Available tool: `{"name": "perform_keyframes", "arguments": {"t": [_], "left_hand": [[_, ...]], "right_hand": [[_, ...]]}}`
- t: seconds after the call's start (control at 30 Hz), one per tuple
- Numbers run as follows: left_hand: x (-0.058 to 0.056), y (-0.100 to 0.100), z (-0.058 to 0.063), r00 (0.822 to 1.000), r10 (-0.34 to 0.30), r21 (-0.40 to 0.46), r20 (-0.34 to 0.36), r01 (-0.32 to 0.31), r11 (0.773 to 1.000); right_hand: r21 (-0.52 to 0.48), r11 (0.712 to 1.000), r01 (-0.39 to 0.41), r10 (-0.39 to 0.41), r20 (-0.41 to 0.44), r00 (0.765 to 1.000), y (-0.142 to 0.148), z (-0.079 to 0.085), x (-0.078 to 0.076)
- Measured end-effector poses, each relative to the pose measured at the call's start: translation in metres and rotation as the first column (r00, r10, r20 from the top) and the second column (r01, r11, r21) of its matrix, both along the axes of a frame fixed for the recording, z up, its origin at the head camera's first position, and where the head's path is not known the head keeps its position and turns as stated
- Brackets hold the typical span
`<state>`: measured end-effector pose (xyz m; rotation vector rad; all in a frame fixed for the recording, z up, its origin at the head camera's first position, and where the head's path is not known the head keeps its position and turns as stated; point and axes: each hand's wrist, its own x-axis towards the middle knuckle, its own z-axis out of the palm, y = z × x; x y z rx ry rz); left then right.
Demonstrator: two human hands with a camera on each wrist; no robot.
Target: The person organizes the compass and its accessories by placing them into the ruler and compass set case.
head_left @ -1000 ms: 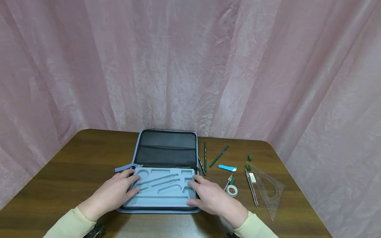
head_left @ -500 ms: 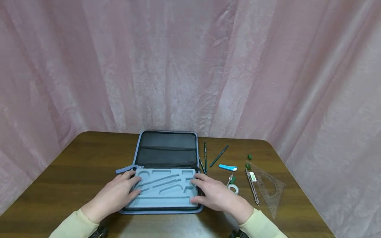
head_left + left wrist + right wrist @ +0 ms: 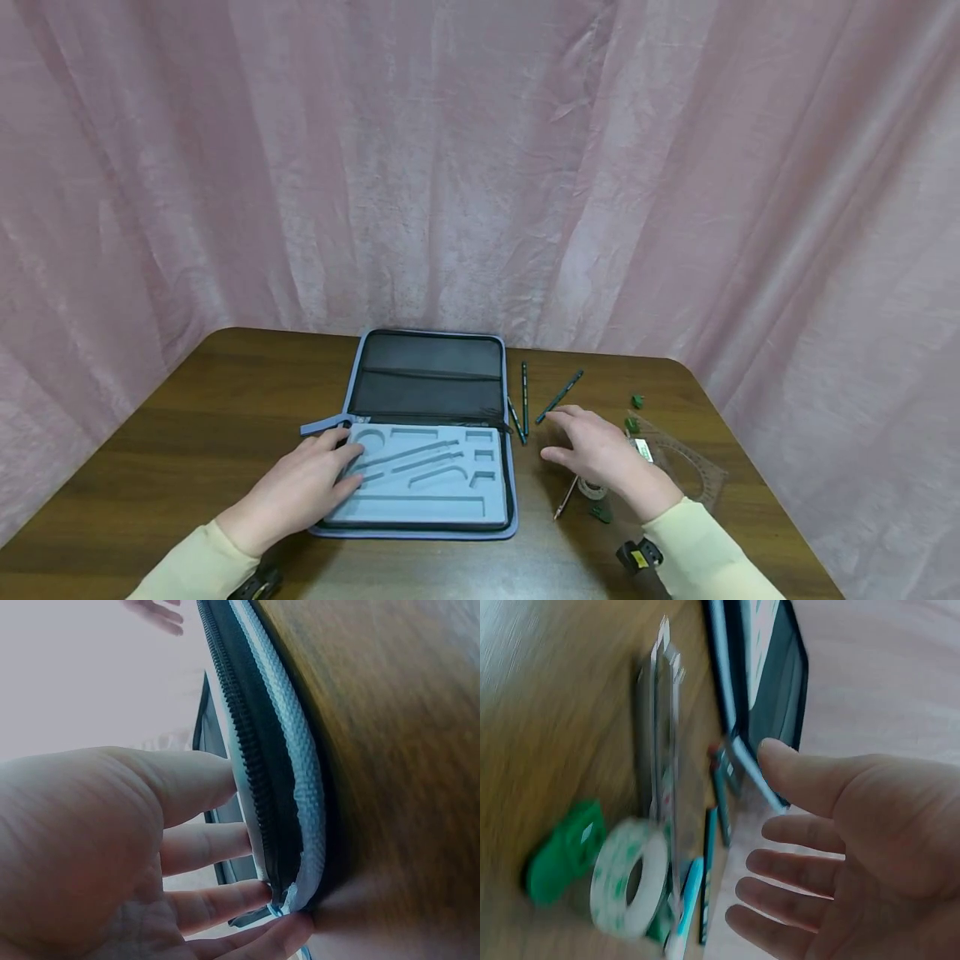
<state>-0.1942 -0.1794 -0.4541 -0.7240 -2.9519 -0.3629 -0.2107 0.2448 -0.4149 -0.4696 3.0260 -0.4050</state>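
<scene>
A blue zippered case lies unfolded on the table, with a pale blue tray of shaped recesses in its near half. My left hand rests at the tray's left edge; in the left wrist view its fingertips touch the rim beside the zipper. Fingers spread and holding nothing, my right hand hovers over the loose tools right of the case. Below it, the right wrist view shows a silver drawing compass, a white tape roll, a green plastic piece and a blue cutter.
Several dark green pencils lie beyond the right hand. Farther right are a clear set square, a white eraser and small green pieces. A pink curtain hangs behind the table.
My right hand has left the tray's right edge and moved right, over the loose tools, hiding the cutter in the head view. The left hand keeps its place on the tray.
</scene>
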Motion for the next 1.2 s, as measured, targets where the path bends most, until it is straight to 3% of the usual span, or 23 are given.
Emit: {"name": "perform_keyframes", "arguments": {"t": [0.47, 1.2], "left_hand": [[0.002, 0.0, -0.001, 1.0, -0.007, -0.001, -0.002, 0.007, 1.0], [0.0, 0.0, -0.001, 1.0, -0.008, -0.01, -0.004, 0.008, 1.0]], "right_hand": [[0.173, 0.981, 0.083, -0.075, -0.056, 0.996, 0.035, -0.008, -0.025], [0.189, 0.977, 0.094, -0.083, -0.068, 0.994, 0.053, -0.014, -0.046]]}}
